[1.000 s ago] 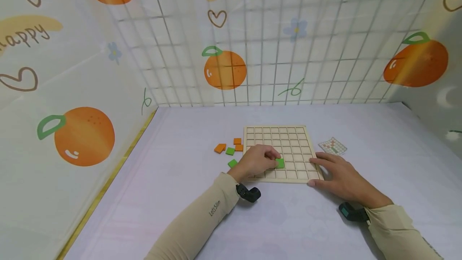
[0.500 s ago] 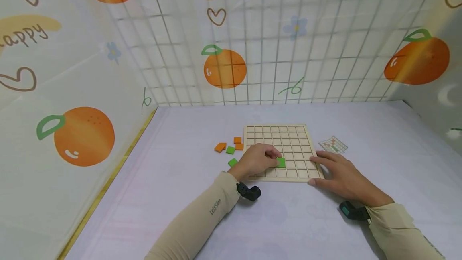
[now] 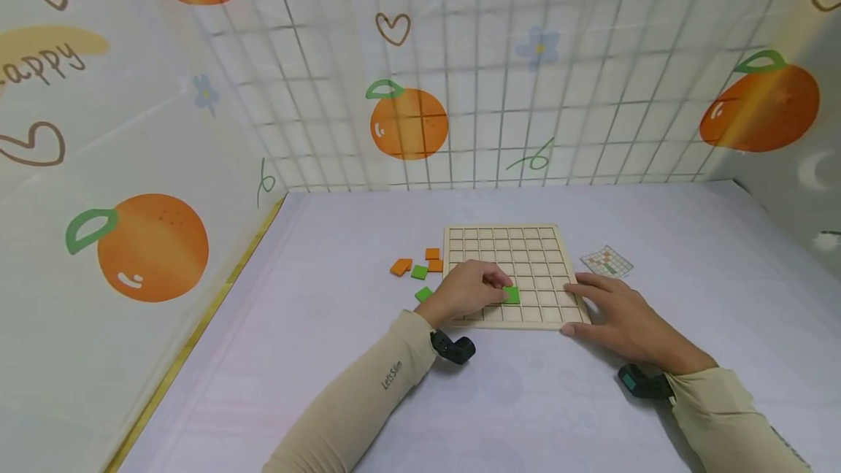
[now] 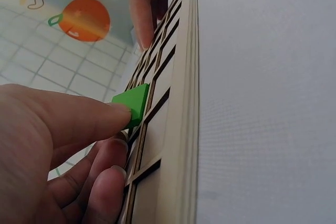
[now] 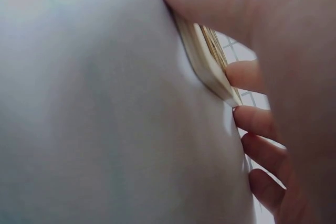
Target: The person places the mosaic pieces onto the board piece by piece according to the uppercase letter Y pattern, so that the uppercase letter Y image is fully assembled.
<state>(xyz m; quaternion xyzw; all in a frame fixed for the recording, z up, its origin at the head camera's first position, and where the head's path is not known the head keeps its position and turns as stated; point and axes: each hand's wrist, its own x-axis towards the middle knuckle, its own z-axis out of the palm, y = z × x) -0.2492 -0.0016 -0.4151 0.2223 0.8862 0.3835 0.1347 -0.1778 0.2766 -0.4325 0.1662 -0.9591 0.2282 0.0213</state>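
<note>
Green tile (image 3: 512, 295): square, no long axis; appears tilted over the grid board (image 3: 540, 268), contact unclear
Left hand (image 3: 468, 290): nearer, pinching it from the left
Right hand (image 3: 611, 314): fingers spread, touching the grid board's right side

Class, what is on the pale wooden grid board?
Over the board, the left hand pinches a square green tile; the right hand touches the board's edge. Cells beneath the left hand are hidden.

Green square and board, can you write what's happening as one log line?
left hand: pinches green square at board | right hand: touches board's edge | orange squares: beside board
</note>
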